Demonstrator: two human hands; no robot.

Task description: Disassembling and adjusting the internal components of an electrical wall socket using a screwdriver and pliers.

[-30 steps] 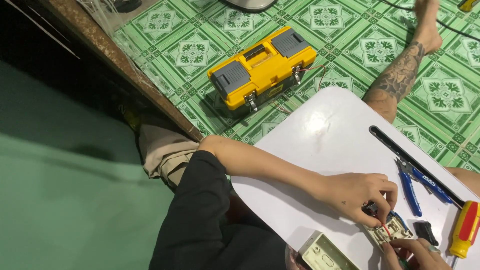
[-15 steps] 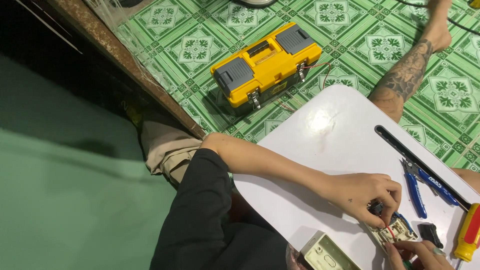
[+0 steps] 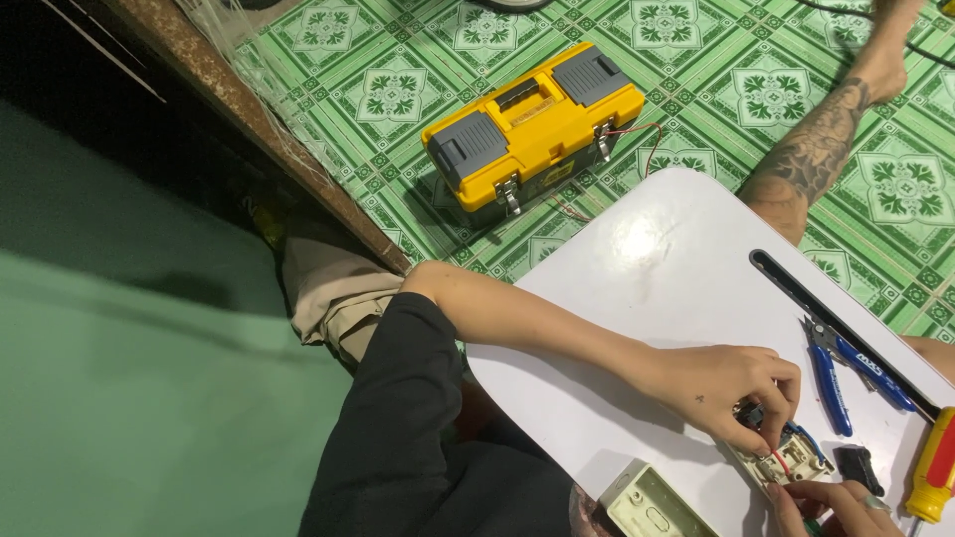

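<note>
My left hand (image 3: 731, 386) reaches across the white table (image 3: 647, 298) from a black sleeve. Its fingertips pinch down on a small beige switch module (image 3: 786, 463) that has red and blue wires. My right hand (image 3: 828, 507) comes in at the bottom edge, mostly cut off, with its fingers against the module's near side. A beige electrical back box (image 3: 649, 503) lies just left of the module.
Blue-handled pliers (image 3: 841, 370), a small black part (image 3: 858, 467) and a yellow-and-red screwdriver (image 3: 935, 469) lie at the table's right, beside a long black slot (image 3: 826, 303). A yellow and grey toolbox (image 3: 532, 124) sits on the green tiled floor. A tattooed leg (image 3: 816, 149) lies beyond.
Both hands stay on the switch module. The view has shifted slightly, so everything sits a little further right in the frame.
</note>
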